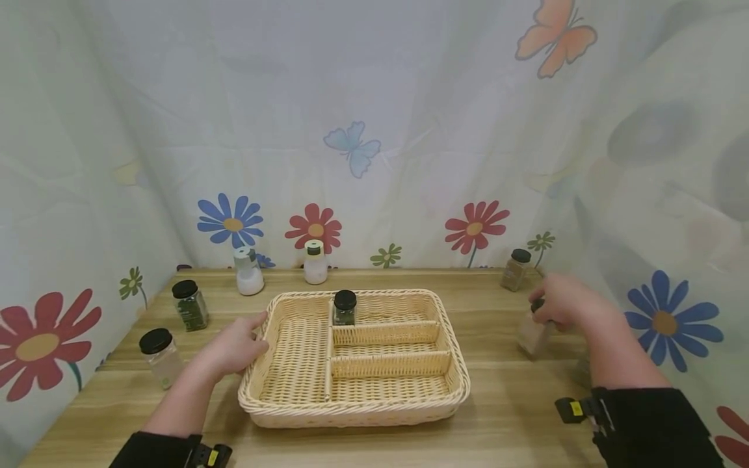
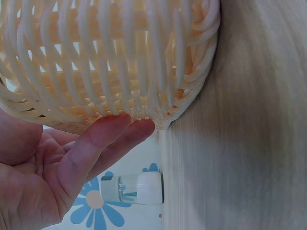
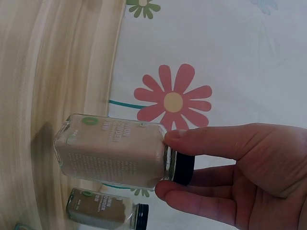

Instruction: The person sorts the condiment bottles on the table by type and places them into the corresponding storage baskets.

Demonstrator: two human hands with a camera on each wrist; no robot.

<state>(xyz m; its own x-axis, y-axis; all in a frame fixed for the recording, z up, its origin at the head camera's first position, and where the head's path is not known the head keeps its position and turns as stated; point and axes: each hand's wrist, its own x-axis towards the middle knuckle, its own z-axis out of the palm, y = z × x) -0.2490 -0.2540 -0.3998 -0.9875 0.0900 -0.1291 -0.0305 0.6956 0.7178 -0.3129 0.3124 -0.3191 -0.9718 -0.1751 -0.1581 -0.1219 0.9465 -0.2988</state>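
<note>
My right hand (image 1: 564, 302) pinches a glass spice jar (image 3: 112, 151) of pale brown powder around its neck and black lid. The jar leans slightly at the right side of the table, its base close over the wood. My left hand (image 1: 236, 344) grips the left side of a wicker basket (image 1: 357, 413). In the left wrist view, its fingers (image 2: 96, 143) press against the woven outer wall. Inside the basket, a black-lidded jar of green herbs (image 1: 344, 309) stands in the back compartment, beside the long divider.
A jar of brown powder (image 1: 515, 270) stands at the back right; another jar (image 1: 584, 367) is partly hidden by my right forearm. On the left are a green herb jar (image 1: 190, 305) and a pale jar (image 1: 160, 357). Two white-based bottles (image 1: 249, 276) stand near the back curtain.
</note>
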